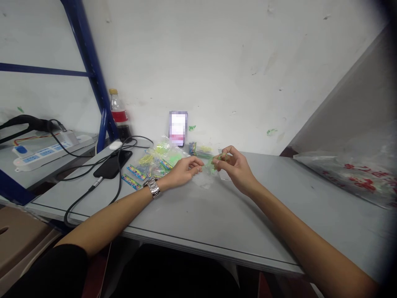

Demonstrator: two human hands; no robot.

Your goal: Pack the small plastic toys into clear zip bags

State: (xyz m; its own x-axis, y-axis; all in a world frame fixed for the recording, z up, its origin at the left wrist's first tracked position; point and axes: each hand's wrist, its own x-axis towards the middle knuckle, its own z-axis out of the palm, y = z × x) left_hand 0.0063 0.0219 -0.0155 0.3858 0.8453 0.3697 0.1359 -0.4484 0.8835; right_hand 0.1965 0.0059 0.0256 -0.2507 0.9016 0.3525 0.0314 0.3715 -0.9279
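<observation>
My left hand (185,170), with a metal watch (152,188) at its wrist, is closed in a pinch at the edge of a small clear plastic bag (203,180). Across from it, my right hand (236,167) is raised a little and pinches a thin green plastic piece (221,157), whose exact kind I cannot make out. Left of my hands lies a clear bag (163,145) of yellow and green pieces. Colourful printed strips (130,181) rest beside it. Another small packet (201,149) lies behind my hands, near the wall.
A lit phone (178,128) leans on the wall. To the left are a cola bottle (119,116), a black phone (112,164) with a cable, a white case (115,145) and a power strip (56,151). A large plastic sack (356,174) stands at the right.
</observation>
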